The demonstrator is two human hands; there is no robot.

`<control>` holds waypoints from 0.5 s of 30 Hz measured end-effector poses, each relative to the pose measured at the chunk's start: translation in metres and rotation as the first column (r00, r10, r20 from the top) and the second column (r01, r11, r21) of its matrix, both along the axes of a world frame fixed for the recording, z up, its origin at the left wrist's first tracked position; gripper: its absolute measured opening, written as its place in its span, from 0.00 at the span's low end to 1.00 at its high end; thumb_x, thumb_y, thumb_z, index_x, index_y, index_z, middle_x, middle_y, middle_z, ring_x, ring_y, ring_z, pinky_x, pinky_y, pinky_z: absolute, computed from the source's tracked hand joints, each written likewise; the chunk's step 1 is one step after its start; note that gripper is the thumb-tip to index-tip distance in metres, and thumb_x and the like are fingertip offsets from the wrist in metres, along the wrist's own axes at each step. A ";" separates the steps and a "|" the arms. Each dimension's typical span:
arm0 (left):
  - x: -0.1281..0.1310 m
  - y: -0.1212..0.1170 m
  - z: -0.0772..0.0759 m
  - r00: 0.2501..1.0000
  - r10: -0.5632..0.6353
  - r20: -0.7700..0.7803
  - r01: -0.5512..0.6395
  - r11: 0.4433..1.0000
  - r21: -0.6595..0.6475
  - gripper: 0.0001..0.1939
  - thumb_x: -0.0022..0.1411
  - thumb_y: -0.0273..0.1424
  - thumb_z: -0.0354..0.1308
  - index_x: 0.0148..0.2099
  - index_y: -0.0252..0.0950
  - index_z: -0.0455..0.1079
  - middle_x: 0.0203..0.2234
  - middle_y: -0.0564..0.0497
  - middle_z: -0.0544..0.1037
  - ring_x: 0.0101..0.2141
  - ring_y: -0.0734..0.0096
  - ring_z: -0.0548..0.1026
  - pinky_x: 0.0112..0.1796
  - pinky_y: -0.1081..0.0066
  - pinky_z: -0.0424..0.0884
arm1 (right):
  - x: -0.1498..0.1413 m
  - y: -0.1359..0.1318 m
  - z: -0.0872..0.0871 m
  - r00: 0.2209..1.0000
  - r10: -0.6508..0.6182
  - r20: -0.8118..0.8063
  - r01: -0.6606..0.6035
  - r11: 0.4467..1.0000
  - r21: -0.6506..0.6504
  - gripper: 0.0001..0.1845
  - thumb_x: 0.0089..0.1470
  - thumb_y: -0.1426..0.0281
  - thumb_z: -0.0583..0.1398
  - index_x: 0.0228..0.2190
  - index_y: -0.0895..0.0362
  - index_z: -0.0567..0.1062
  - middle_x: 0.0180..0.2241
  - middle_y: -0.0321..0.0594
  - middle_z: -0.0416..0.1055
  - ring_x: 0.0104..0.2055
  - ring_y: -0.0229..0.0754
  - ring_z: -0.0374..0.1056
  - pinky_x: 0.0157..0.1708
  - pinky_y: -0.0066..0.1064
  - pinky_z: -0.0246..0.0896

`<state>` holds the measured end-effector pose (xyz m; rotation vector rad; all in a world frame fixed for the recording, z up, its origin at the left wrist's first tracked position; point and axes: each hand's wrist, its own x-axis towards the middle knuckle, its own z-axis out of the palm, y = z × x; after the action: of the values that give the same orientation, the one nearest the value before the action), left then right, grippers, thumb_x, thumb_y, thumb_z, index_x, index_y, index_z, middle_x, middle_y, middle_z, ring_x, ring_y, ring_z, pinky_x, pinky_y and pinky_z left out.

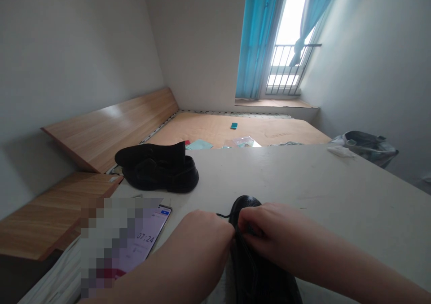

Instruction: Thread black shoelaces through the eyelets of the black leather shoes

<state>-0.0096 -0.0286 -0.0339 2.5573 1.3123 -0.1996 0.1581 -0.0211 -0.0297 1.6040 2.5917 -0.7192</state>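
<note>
A black lace-up shoe [247, 259] lies on the white table [303, 178] right in front of me, toe pointing away. My left hand [205, 234] is closed at the shoe's left side, pinching a thin black lace [222, 215] that loops out by the toe. My right hand [269, 232] is closed over the top of the shoe, fingers pinched at the laces. A second black shoe [158, 167] rests on its own at the table's far left.
A phone [141, 245] showing 07:24 lies on the table by my left forearm. Wooden bed frame [111, 129] and bare mattress base [235, 129] lie beyond, with small packets on it. A bin with a bag [367, 147] stands at the right. Blue curtains frame the window.
</note>
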 end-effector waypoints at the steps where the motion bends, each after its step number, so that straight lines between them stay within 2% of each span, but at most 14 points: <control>1: 0.000 -0.001 0.001 1.000 0.001 -0.006 -0.001 1.000 -0.005 0.12 0.62 0.22 0.54 0.32 0.37 0.77 0.28 0.46 0.82 0.29 0.55 0.80 0.26 0.68 0.65 | 0.001 0.000 0.002 1.000 0.008 -0.017 -0.009 1.000 -0.007 0.05 0.51 0.75 0.58 0.25 0.55 0.72 0.20 0.33 0.64 0.22 0.35 0.55 0.23 0.28 0.42; 4: -0.003 -0.004 0.006 1.000 0.014 -0.004 -0.014 1.000 -0.021 0.11 0.59 0.22 0.55 0.35 0.38 0.77 0.29 0.47 0.82 0.32 0.54 0.80 0.30 0.65 0.69 | 0.011 0.003 0.011 0.984 -0.022 -0.176 0.024 1.000 0.013 0.07 0.54 0.71 0.57 0.24 0.55 0.69 0.21 0.32 0.64 0.23 0.35 0.56 0.21 0.27 0.45; 6: -0.006 -0.005 0.009 1.000 0.022 -0.017 -0.022 0.999 -0.025 0.11 0.57 0.20 0.56 0.35 0.39 0.77 0.30 0.48 0.82 0.34 0.54 0.80 0.32 0.64 0.71 | 0.021 0.007 0.018 0.908 -0.069 -0.414 0.107 0.992 0.070 0.09 0.59 0.67 0.56 0.26 0.54 0.67 0.20 0.30 0.61 0.22 0.34 0.53 0.20 0.26 0.46; 8: -0.010 -0.005 0.009 0.998 0.033 -0.052 -0.033 0.999 -0.003 0.11 0.56 0.19 0.56 0.33 0.38 0.77 0.28 0.47 0.81 0.35 0.53 0.79 0.38 0.60 0.73 | 0.032 0.012 0.025 0.737 -0.074 -0.672 0.219 0.967 0.133 0.10 0.61 0.63 0.56 0.29 0.53 0.67 0.19 0.29 0.57 0.21 0.34 0.50 0.19 0.26 0.46; 10: -0.013 -0.003 0.007 0.999 0.029 -0.036 -0.027 0.999 0.047 0.11 0.57 0.19 0.55 0.33 0.36 0.77 0.28 0.46 0.81 0.36 0.53 0.79 0.47 0.52 0.70 | 0.041 0.017 0.032 0.534 -0.028 -0.845 0.345 0.920 0.187 0.07 0.61 0.65 0.57 0.31 0.52 0.70 0.19 0.28 0.55 0.21 0.34 0.49 0.19 0.27 0.44; 12: -0.013 -0.001 0.005 0.996 -0.001 0.093 -0.009 0.994 0.111 0.14 0.58 0.18 0.53 0.40 0.35 0.77 0.34 0.46 0.82 0.40 0.54 0.79 0.52 0.48 0.66 | 0.048 0.020 0.038 0.374 0.048 -0.926 0.464 0.855 0.232 0.04 0.60 0.69 0.59 0.31 0.52 0.72 0.18 0.28 0.55 0.21 0.35 0.48 0.19 0.29 0.42; 15: -0.011 -0.001 0.007 0.909 -0.038 0.415 -0.043 0.982 0.184 0.19 0.60 0.20 0.52 0.51 0.38 0.74 0.45 0.48 0.80 0.46 0.57 0.76 0.50 0.56 0.70 | 0.051 0.018 0.044 0.222 0.190 -0.956 0.563 0.776 0.285 0.07 0.60 0.75 0.58 0.30 0.54 0.72 0.17 0.29 0.53 0.21 0.35 0.45 0.19 0.31 0.40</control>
<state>-0.0204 -0.0299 -0.0272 2.5499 1.2118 0.4735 0.2095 -0.0029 0.0147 2.1653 3.8721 -1.4333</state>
